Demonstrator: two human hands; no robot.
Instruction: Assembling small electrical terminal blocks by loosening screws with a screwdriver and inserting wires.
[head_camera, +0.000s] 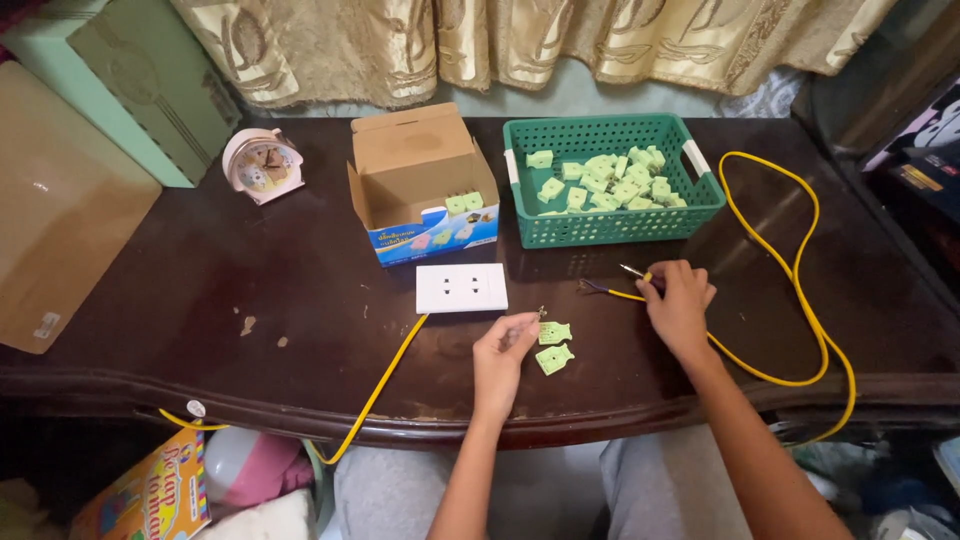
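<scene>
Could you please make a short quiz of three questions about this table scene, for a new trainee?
1. True or false: the green basket stands left of the open cardboard box.
2. What does the right hand grip? A) the pink clock B) the bare end of the yellow cable C) the white plate
3. Fill in: the left hand touches a small green ____ on the dark table.

Key:
1. False; the basket is to the right of the box.
2. B, the yellow cable, near its stripped wires.
3. Socket piece; a second one lies just below it, near the white outlet plate.
</scene>
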